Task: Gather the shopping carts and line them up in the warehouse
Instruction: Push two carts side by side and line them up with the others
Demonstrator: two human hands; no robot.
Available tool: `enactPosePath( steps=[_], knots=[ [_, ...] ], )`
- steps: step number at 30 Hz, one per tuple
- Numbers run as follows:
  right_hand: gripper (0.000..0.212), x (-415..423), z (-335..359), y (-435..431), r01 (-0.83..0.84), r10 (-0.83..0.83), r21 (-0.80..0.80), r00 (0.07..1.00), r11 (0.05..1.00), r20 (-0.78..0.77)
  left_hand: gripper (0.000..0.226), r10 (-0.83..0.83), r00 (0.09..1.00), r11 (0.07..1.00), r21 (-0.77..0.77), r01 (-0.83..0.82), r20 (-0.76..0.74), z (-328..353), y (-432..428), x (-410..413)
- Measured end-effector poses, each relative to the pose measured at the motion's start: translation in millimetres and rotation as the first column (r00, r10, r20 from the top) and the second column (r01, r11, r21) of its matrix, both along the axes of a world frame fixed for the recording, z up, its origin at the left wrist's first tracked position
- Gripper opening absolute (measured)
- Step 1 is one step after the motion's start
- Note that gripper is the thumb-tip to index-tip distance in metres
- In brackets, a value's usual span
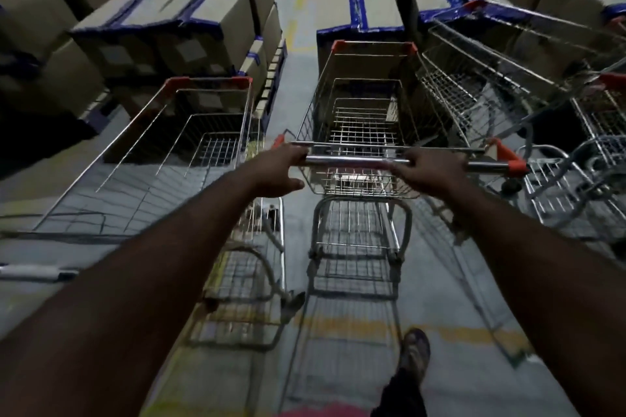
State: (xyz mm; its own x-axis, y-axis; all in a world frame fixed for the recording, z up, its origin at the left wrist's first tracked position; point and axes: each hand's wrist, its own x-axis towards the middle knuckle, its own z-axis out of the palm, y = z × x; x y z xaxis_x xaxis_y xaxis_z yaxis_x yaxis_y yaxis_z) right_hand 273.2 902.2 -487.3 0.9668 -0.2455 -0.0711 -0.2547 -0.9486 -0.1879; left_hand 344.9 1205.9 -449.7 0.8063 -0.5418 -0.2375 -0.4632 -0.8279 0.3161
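Note:
A wire shopping cart (pixel 364 101) with orange corner caps stands straight ahead of me. Its chrome handle bar (pixel 345 161) runs across the middle of the view. My left hand (pixel 279 169) grips the bar's left end and my right hand (pixel 430 171) grips it right of centre. A second cart (pixel 189 132) stands beside it on the left, pointing the same way. Two more carts sit at the right: one (pixel 481 77) angled at the back, the other (pixel 603 132) near the right edge.
Stacks of cardboard boxes with blue tape fill the left (pixel 189 23) and the back (pixel 366 10). A narrow grey aisle with a yellow floor line (pixel 294 30) runs between them. My sandalled foot (pixel 415 352) is on the floor behind the cart.

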Motion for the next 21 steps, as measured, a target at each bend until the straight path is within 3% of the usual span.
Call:
enactPosePath(
  steps=[6, 12, 18, 21],
  knots=[
    [0.072, -60, 2, 50, -0.003, 0.004, 0.028, 0.999, 1.0, -0.054, 0.078, -0.098, 0.995, 0.995, 0.013, 0.098, -0.021, -10, 51, -42],
    [0.086, -86, 2, 64, 0.063, -0.057, 0.096, 0.996, 0.993, -0.065, 0.072, -0.112, 0.994, 0.994, -0.01, 0.112, 0.007, -4, 68, -58],
    [0.105, -108, 2, 57, 0.128, -0.113, 0.14, 0.987, 0.982, -0.115, 0.039, -0.174, 0.983, 0.984, -0.038, 0.177, 0.061, -2, 69, -77],
    [0.102, -121, 1, 62, 0.143, -0.131, 0.095, 0.983, 0.985, -0.126, 0.037, -0.196, 0.98, 0.979, -0.045, 0.197, 0.02, -4, 69, -90]
  ],
)
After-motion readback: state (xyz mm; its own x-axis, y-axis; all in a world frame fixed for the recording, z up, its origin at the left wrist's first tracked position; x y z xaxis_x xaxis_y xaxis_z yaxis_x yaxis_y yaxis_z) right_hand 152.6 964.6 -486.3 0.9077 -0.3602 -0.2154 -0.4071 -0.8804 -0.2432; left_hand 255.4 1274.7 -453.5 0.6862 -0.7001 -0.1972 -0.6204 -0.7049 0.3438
